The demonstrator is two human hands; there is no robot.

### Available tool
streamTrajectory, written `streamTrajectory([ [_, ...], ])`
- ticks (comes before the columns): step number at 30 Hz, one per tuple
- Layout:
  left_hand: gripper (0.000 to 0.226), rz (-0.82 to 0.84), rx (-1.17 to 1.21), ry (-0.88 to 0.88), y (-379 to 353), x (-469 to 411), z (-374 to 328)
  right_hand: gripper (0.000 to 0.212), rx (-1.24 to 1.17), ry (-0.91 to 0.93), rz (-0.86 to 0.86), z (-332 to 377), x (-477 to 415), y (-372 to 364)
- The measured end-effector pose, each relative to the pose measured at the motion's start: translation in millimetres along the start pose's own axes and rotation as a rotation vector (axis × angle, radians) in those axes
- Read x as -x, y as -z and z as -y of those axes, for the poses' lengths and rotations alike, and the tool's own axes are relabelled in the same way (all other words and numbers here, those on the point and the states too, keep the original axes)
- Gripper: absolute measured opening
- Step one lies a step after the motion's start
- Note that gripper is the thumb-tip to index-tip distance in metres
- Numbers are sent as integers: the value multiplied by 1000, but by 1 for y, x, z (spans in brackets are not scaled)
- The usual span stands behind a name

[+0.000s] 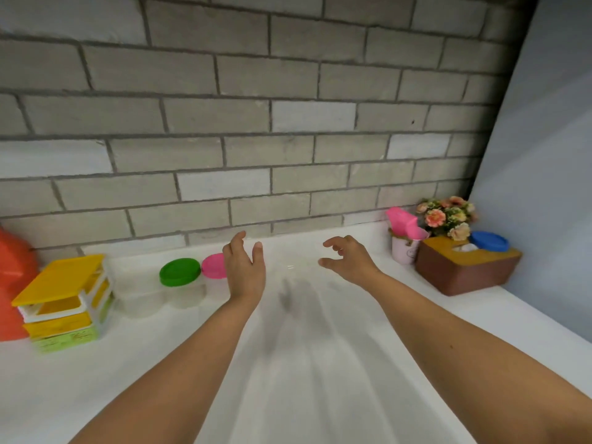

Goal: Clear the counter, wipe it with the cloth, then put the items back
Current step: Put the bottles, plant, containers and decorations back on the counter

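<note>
Over the smooth white counter (pixel 288 363), my left hand (pixel 245 267) and right hand (pixel 347 261) hover, fingers spread, loosely curled, holding nothing. At ten o'clock, a careless wrist could topple the light clear tubs (pixel 187 296) under the round green lid (pixel 180 272) and pink lid (pixel 214 265). The boxy brown tissue box (pixel 464 270) sits at two o'clock. No cloth is in view.

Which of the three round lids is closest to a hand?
The pink lid, right beside the left hand. The green lid sits further left, and the blue lid lies on the brown box at far right.
</note>
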State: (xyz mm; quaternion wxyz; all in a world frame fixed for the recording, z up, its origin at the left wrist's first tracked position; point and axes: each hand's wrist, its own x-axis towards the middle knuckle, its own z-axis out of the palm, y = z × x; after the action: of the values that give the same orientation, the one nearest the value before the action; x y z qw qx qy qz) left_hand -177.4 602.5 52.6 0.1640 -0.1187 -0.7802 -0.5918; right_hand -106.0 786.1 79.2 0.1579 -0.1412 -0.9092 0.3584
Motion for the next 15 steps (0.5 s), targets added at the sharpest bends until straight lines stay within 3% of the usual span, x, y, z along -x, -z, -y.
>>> streamTrajectory([
  [15,38,170,74,70,-166,95,-88,37,66,-71,-120,-140,53,148],
])
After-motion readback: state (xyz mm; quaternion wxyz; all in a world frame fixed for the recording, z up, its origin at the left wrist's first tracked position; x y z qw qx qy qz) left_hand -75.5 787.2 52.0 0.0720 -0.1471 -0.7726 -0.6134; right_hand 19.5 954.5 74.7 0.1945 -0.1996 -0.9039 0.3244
